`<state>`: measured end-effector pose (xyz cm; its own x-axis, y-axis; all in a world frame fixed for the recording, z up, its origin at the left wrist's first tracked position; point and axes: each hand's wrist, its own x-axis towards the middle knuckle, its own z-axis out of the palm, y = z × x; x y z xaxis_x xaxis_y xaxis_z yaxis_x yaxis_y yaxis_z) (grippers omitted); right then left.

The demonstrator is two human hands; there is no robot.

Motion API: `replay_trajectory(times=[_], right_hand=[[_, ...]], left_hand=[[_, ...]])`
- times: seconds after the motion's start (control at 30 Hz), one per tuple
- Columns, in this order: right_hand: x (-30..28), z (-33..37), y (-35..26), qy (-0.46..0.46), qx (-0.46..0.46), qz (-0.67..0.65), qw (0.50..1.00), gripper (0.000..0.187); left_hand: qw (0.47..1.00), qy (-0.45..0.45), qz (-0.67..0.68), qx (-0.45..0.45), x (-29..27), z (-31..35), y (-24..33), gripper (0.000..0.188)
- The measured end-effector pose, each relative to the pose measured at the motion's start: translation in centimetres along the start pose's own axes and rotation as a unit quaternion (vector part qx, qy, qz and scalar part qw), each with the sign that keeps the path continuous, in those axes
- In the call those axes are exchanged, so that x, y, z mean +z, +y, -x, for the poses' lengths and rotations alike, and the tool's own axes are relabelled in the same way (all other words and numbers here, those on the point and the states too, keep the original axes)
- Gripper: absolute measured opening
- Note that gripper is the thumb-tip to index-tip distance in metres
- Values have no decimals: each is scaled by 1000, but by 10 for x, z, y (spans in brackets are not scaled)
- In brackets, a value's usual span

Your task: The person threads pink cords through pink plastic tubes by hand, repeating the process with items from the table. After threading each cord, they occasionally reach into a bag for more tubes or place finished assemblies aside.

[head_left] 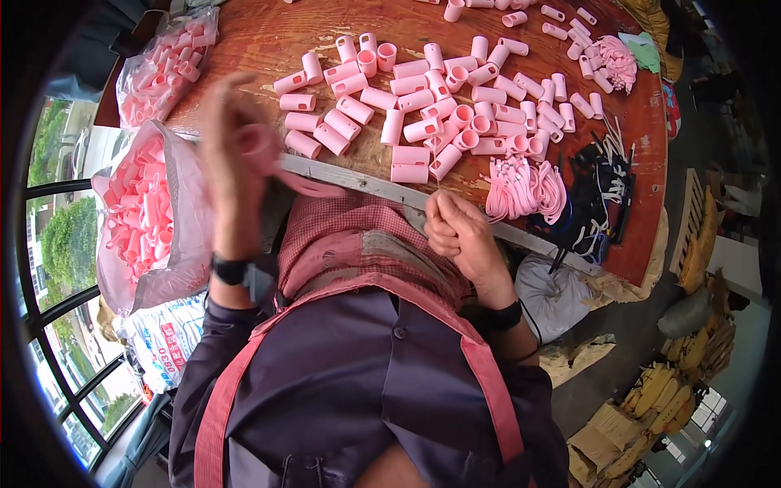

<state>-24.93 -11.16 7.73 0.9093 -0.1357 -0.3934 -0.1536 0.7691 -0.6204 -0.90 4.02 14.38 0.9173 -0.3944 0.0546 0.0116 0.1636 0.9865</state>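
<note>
Blur veils the left hand, grip unreadable, hollow pink plastic tube at its palm, flat pink strip trailing, right hand pressed closed: tube-and-strip handling, apparently, calling for steadiness!

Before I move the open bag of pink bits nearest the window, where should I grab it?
I'd hold the bag by its loose rim, coming from above and pinching opposite sides. Its plastic looks thin and floppy, its mouth is open, and pink bits fill it, so pulling one side might spill them.
</note>
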Motion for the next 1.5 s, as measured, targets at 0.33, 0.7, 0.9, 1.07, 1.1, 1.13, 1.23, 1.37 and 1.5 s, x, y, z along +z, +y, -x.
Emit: replay_trajectory(times=[0.33,0.7,0.9,1.07,1.1,1.13,1.23,1.37,1.5], right_hand=[[-18,-5,13,12,16,-9,1000,28],[-13,22,17,70,-12,-4,997,28],[-14,18,19,69,-10,-12,998,27],[8,8,16,56,37,27,997,28],[9,6,19,48,45,33,997,28],[11,5,20,41,52,41,997,28],[16,2,18,31,62,53,996,28],[19,6,22,30,69,62,995,28],[19,7,24,13,79,69,994,27]], left_hand=[[655,94,-691,292,-62,-14,-16,27],[757,-200,-582,220,75,2,-165,46],[875,-216,-411,137,63,7,-123,41],[961,-232,-131,-71,43,2,-103,35],[956,-247,-54,-147,41,3,-104,33],[940,-259,26,-220,40,4,-104,30],[899,-271,155,-307,40,4,-100,26],[857,-274,265,-347,45,13,-99,24],[852,-270,301,-332,50,18,-101,26]])
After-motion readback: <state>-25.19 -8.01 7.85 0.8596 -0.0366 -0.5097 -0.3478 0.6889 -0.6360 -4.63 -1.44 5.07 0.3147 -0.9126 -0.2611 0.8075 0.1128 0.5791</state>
